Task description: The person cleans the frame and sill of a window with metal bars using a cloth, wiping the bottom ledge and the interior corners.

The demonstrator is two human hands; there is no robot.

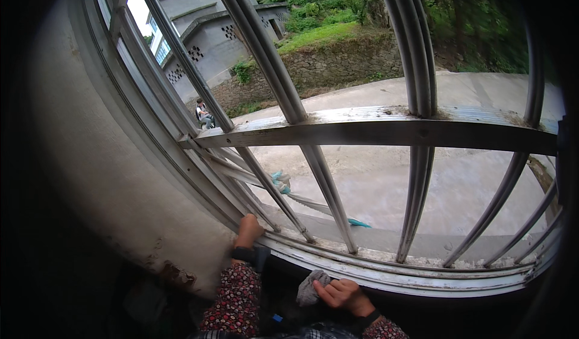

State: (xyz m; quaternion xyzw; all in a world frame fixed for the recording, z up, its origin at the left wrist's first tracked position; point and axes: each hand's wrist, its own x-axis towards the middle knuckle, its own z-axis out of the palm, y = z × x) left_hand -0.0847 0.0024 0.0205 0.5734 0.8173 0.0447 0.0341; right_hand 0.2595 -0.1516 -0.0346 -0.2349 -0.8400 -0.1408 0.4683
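Observation:
A crumpled grey cloth (pixel 314 287) is pinched in my right hand (pixel 346 296), just below the window's bottom rail. My left hand (pixel 250 231) rests at the lower left corner of the metal window frame (pixel 398 278), its fingers curled against the frame. Whether it grips the frame or anything else is hidden by the back of the hand. Dirt and dark stains mark the bottom track (pixel 371 252) near the feet of the bars. Dark bands circle both wrists, below patterned sleeves.
Upright metal bars (pixel 323 180) and a dusty crossbar (pixel 384 131) span the opening. A plastered wall (pixel 149 194) with peeling paint borders it on the left. Outside, a knotted cloth strip (pixel 312 203) hangs beyond the bars. Farther off, a person (pixel 205 113) sits by a paved road (pixel 362 90).

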